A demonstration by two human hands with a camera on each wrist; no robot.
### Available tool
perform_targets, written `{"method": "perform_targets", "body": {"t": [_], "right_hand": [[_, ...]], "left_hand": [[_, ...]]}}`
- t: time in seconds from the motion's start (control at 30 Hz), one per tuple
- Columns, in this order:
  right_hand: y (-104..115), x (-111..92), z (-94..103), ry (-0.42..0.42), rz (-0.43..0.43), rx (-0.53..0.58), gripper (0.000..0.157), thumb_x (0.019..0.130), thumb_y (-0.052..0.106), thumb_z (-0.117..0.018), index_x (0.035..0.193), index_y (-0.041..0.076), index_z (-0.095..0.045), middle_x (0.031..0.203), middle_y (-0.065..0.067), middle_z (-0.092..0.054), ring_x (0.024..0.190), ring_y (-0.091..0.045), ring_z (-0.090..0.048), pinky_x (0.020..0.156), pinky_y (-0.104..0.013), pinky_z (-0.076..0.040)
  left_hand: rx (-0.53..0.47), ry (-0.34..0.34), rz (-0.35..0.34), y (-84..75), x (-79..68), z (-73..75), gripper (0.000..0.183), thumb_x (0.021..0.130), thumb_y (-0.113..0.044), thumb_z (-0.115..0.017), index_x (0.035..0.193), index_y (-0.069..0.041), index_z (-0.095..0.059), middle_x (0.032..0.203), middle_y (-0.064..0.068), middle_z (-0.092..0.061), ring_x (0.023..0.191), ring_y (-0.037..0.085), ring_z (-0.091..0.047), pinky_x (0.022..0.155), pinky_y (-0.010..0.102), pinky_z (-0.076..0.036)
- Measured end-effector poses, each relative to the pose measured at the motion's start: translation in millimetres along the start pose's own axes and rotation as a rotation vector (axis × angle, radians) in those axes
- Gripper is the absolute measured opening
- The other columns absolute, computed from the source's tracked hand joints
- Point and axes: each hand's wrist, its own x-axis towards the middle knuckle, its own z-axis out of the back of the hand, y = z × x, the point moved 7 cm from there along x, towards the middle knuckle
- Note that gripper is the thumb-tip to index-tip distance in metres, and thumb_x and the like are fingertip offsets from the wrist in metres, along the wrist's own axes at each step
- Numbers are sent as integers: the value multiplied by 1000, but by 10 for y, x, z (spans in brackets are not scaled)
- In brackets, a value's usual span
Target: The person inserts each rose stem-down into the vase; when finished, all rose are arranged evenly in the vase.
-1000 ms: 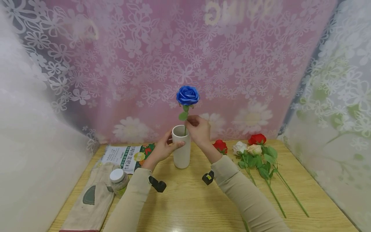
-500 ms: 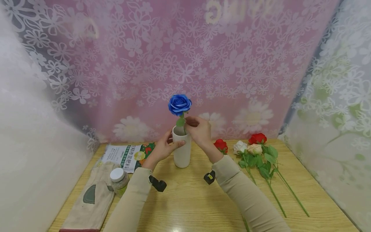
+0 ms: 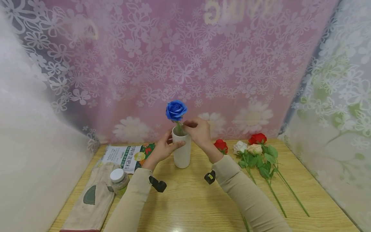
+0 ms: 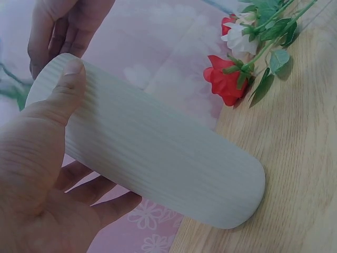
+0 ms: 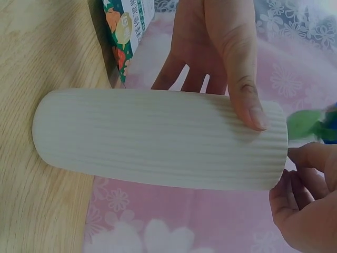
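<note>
A white ribbed vase (image 3: 182, 154) stands on the wooden table in the head view. My left hand (image 3: 165, 147) grips it near the top, thumb (image 4: 69, 87) across the front and fingers behind. A blue rose (image 3: 176, 110) stands in the vase, leaning left, its bloom just above the mouth. Bent fingers of my right hand (image 3: 200, 130) are right at the vase's right rim, beside the stem. I cannot tell whether they still pinch the stem. In the right wrist view a green leaf (image 5: 305, 124) shows past the rim, near my right thumb (image 5: 308, 154).
To the right lie red roses (image 3: 257, 139), a white rose (image 3: 240, 147) and a cream rose (image 3: 255, 149) with long green stems. On the left are a printed packet (image 3: 127, 156), a white-lidded jar (image 3: 118, 182) and a beige cloth item (image 3: 95, 196). A floral curtain (image 3: 185, 64) hangs behind.
The blue rose has sunk lower into the vase and tipped left. My right hand has stayed almost in place at the rim. The left hand and the vase have not moved.
</note>
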Motion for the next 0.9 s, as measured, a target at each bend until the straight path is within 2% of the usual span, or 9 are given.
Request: {"method": "perform_targets", "body": {"t": [0.2, 0.33, 0.43, 0.5, 0.6, 0.73, 0.8, 0.9], "right_hand": [[-15, -19, 36, 14, -1, 30, 18, 94, 7, -76, 109, 0, -81, 108, -19, -79, 101, -35, -78, 92, -47, -64], [-83, -33, 181, -13, -11, 40, 21, 96, 10, -75, 114, -1, -79, 111, -20, -79, 103, -34, -77, 92, -42, -64], [-167, -35, 357, -37, -34, 42, 23, 98, 12, -73, 117, 0, -77, 115, -20, -78, 105, -32, -75, 89, -31, -63], [-229, -36, 500, -60, -50, 56, 23, 99, 12, -73, 118, -2, -76, 116, -21, -76, 106, -30, -73, 87, -23, -59], [-329, -55, 729, -82, -103, 69, 26, 100, 14, -72, 121, 0, -75, 121, -21, -74, 104, -19, -70, 86, -14, -54], [-463, -98, 1038, -99, -175, 60, 31, 101, 21, -73, 125, 2, -74, 125, -21, -72, 96, -1, -65, 84, -11, -54], [-526, -129, 1179, -107, -194, 55, 34, 101, 24, -73, 127, 2, -73, 125, -19, -72, 93, 3, -65, 85, -12, -55], [-635, -186, 1374, -121, -220, 59, 37, 101, 25, -73, 130, 2, -72, 112, -2, -75, 93, 0, -68, 84, -13, -57]], "left_hand": [[2, -9, -38, -18, 9, 0, 86, 101, -28, -74, 170, -22, -22, 153, 24, -53, 141, 45, -55, 113, 58, -51], [-16, -14, -80, -43, 28, -5, 81, 101, -20, -75, 167, -17, -29, 154, 22, -52, 143, 44, -53, 116, 57, -49], [-9, -10, -81, -35, 34, -9, 75, 100, -22, -75, 163, -16, -35, 159, 17, -49, 146, 42, -51, 117, 57, -47], [2, -4, -49, -10, 30, -13, 72, 101, -28, -75, 162, -17, -38, 161, 14, -47, 147, 41, -50, 116, 57, -49], [7, 0, 5, 28, 22, -15, 73, 100, -37, -75, 162, -21, -39, 162, 12, -47, 148, 40, -49, 113, 57, -51], [-10, 0, 37, 68, 26, -20, 74, 99, -42, -74, 161, -22, -40, 162, 11, -48, 148, 39, -49, 113, 57, -51], [-20, -2, 41, 86, 28, -23, 74, 99, -44, -75, 161, -22, -41, 161, 11, -48, 148, 39, -50, 113, 57, -51], [-28, -1, 32, 101, 29, -35, 75, 98, -45, -75, 160, -22, -41, 161, 12, -49, 146, 39, -52, 113, 58, -52]]}}
